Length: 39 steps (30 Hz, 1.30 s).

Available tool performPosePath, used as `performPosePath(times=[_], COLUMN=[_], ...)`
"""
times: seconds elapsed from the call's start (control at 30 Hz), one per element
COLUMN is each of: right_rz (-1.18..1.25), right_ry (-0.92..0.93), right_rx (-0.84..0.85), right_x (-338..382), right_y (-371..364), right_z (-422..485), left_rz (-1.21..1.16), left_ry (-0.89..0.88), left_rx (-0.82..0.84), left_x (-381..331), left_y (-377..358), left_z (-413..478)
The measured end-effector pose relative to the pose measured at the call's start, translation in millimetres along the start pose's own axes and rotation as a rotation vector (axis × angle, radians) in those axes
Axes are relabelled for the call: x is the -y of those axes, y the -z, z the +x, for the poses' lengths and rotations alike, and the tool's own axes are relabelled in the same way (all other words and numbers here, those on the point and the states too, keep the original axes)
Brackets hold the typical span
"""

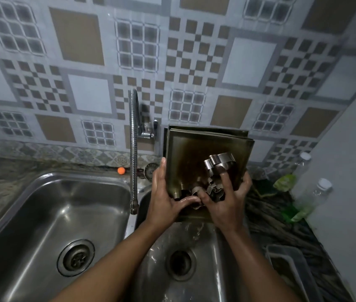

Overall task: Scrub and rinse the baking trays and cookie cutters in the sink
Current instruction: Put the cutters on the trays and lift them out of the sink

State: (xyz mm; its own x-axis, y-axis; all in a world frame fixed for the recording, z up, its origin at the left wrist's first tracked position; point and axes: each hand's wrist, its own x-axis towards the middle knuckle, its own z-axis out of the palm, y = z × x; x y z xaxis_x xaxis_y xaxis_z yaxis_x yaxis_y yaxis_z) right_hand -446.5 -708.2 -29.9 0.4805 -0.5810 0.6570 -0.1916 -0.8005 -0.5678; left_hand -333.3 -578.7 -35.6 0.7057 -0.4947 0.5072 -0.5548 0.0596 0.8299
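Two steel basins of a sink fill the lower frame beneath a wall of grey and tan patterned tiles. A person holds a stack of darkened baking trays over the right basin, tilted up so the stack's far edge stands against the wall and its near edge dips toward the drain. Water streaks the steel below it. The left hand grips the stack's left edge, fingers pressed together up that side and the thumb laid across the lower lip. The right hand has its fingers spread: the outer ones hook round the right edge, while the forefinger and thumb press metal cookie cutters against the top tray's face. A flexible chrome tap hangs just left of the trays. On the dark bench to the right stand two clear plastic bottles near something green, too blurred to identify. A small orange ball sits behind the left basin.
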Motion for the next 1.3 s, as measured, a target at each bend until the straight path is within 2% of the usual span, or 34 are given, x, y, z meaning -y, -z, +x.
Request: performPosePath(times=[0.2,0.4,0.53,0.77,1.13,1.3], right_rz=[0.132,0.057,-0.022,0.024,0.048,0.023], right_ry=[0.350,0.417,0.555,0.637,0.645,0.690], right_rx=[-0.236,-0.393,-0.486,-0.558,-0.611,-0.639], right_x=[10.8,21.9,22.9,36.0,56.1,56.1], right_y=[16.3,33.9,37.7,40.8,51.8,57.3], right_z=[48.2,86.8,108.3,133.7,153.4,156.4], left_rz=[0.019,0.078,0.105,0.088,0.182,0.210], left_ry=[-0.240,-0.411,-0.506,-0.643,-0.618,-0.705], left_rx=[-0.083,-0.151,-0.199,-0.246,-0.213,-0.260], left_x=[-25.9,-46.6,-59.6,-79.8,-107.3,-108.8], left_y=[1.8,-0.9,1.5,7.6,21.0,19.3], left_z=[34.8,70.6,88.9,107.8,124.3,130.3])
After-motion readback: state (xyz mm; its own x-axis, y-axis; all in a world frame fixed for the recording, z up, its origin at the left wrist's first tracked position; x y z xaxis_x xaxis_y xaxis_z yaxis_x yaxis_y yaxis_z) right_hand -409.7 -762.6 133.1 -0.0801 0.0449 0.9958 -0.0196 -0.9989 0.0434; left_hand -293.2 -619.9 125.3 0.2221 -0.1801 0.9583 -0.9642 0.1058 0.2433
